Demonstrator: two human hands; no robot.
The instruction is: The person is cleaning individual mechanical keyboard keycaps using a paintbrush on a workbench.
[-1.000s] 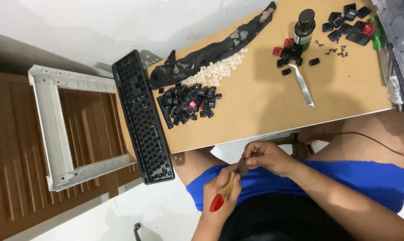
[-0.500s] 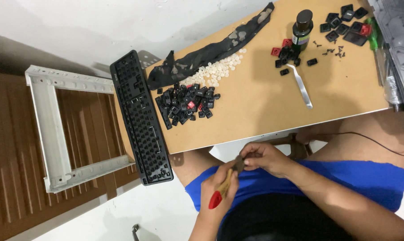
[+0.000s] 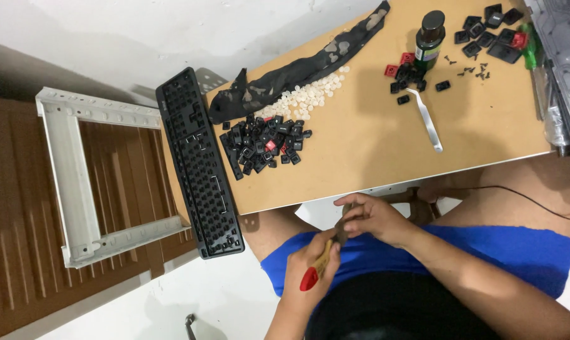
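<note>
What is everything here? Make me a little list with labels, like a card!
Left hand: holds a tool with a red and yellow handle over the lap
Right hand: pinches a small dark piece at the tool's tip; too small to tell what it is
Table: tan wooden top
Keyboard frame: black, keys removed, along the table's left edge
Keycap pile: black caps, one red
White bits: small pale pieces beside a dark cloth
Tweezers: silver, lying flat
Bottle: dark, upright
</note>
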